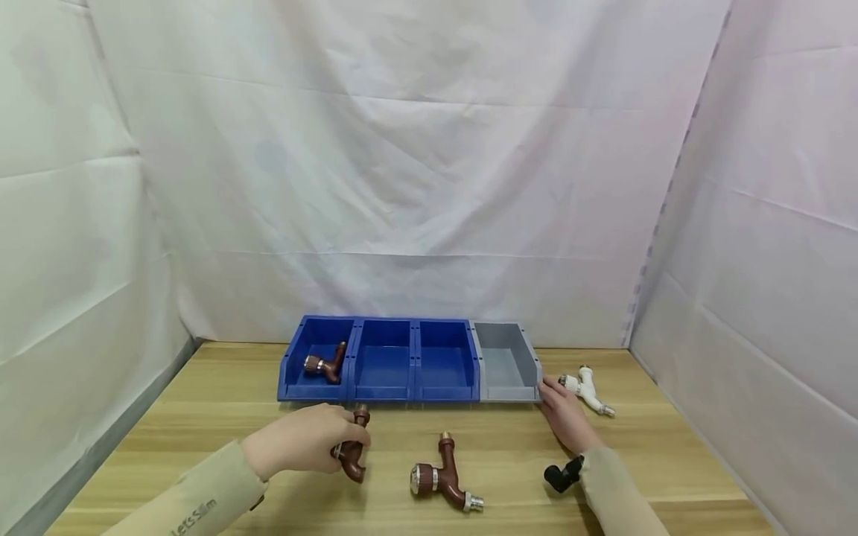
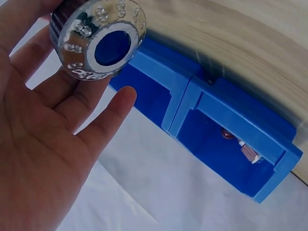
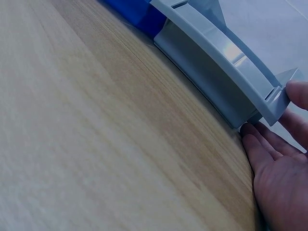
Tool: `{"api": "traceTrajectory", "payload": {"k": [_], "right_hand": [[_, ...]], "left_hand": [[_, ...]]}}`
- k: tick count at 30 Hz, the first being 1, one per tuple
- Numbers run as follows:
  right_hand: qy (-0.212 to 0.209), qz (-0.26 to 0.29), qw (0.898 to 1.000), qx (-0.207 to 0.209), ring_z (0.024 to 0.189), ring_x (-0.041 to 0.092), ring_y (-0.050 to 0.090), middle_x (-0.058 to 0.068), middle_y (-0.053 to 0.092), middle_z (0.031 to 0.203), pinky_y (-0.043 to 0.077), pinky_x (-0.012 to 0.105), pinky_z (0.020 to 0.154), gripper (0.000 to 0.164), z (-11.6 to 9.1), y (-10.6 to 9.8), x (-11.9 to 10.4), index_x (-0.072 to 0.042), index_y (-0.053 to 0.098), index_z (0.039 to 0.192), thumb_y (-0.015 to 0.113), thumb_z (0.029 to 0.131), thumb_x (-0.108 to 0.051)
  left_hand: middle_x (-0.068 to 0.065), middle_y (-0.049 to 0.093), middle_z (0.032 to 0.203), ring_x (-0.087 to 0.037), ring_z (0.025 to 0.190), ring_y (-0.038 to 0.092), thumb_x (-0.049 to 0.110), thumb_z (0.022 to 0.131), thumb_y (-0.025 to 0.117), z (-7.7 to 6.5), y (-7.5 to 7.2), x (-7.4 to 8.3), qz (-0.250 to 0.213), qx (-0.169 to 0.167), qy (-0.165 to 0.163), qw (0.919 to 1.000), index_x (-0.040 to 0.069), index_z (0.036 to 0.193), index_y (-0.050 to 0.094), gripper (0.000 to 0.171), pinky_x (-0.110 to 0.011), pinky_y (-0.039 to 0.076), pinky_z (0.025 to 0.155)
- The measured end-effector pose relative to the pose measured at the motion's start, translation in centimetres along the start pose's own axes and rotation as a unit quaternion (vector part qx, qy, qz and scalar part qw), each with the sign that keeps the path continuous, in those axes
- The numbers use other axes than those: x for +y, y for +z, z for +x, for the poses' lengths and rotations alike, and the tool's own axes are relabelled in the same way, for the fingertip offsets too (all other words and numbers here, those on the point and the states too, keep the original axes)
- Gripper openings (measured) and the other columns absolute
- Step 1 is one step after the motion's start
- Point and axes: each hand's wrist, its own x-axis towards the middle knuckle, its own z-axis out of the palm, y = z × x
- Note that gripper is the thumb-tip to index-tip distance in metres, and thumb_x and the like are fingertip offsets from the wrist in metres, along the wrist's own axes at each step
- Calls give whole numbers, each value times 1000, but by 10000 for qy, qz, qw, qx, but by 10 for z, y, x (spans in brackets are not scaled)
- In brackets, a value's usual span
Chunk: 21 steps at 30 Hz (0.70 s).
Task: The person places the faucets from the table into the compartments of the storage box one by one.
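My left hand (image 1: 304, 439) grips a brown tap (image 1: 353, 454) over the table, in front of the leftmost blue bin (image 1: 313, 392). In the left wrist view its round knob (image 2: 103, 41) faces the camera, with a silvery rim and a blue centre. My right hand (image 1: 566, 413) holds the front right corner of the grey bin (image 1: 512, 393). In the right wrist view the thumb (image 3: 297, 94) is at the bin's lip and the fingers lie below it. Another brown tap (image 1: 328, 368) lies inside the leftmost blue bin.
A brown tap with a metal nozzle (image 1: 447, 476) lies at the table's middle front. Past my right hand lies a white tap (image 1: 587, 390), and a black fitting (image 1: 563, 474) is beside my right wrist. Two more blue bins stand between the leftmost and the grey one. White cloth (image 1: 402, 186) hangs behind.
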Motion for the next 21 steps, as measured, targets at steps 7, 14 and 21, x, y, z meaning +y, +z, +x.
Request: {"api": "traceTrajectory", "payload": {"k": [7,14,21], "right_hand": [[26,120,9999,-28,145,29,10,23,6,159,15,38,115,61,3,2,-3,8,7,152,40,106,-15],[-36,-3,10000,-30,145,30,12,24,7,158,16,39,115,62,2,1,-3,8,7,151,40,106,-17],[-65,105,9999,-82,144,30,13,23,8,158,17,38,114,60,1,0,0,9,8,151,39,106,-14]], "left_hand": [[17,57,85,-1,66,44,2,69,78,0,2,-2,-3,-53,-2,10000,23,102,70,40,-22,42,64],[18,52,77,-4,64,40,1,69,76,6,4,0,125,92,91,9998,24,97,70,37,-22,37,60],[17,51,76,-4,64,39,2,67,78,10,3,2,185,87,134,9997,24,97,70,39,-22,36,59]]}}
